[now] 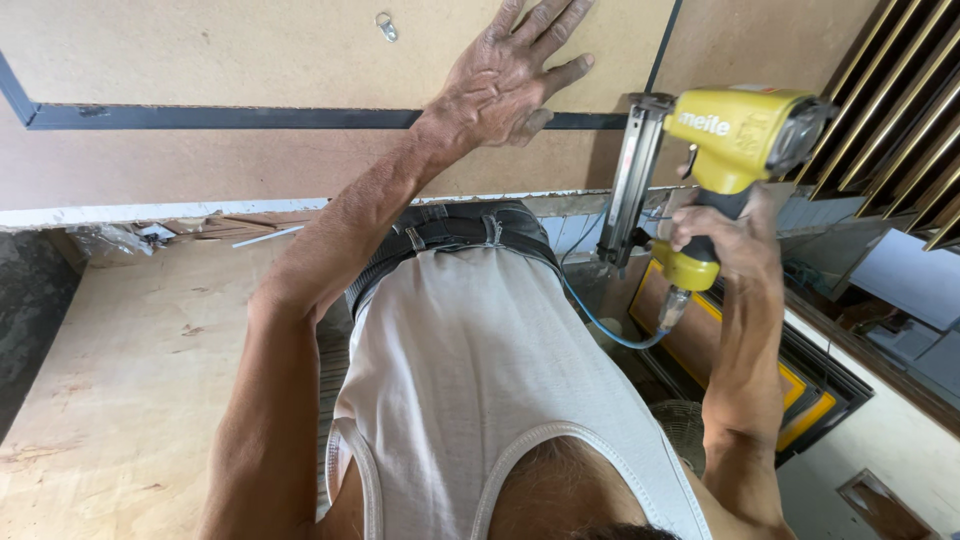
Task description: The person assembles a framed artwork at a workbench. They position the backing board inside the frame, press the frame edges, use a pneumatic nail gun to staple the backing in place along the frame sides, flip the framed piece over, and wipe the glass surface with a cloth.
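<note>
My left hand (510,75) lies flat, fingers spread, on the brown backing board (250,50) of a picture frame, just above its dark frame edge (220,118). My right hand (725,235) grips the handle of a yellow pneumatic nail gun (740,135). The gun's silver magazine (630,180) points down near the frame's right corner, off the workbench edge. A blue air hose (600,320) runs from the handle's base. A small metal hanger (386,25) sits on the board near the top.
The brown workbench top (200,170) carries the frame. Below lie a plywood sheet (130,380) at left and stacked framed pictures (760,370) at right. Gold and dark moulding strips (900,130) lean at the upper right.
</note>
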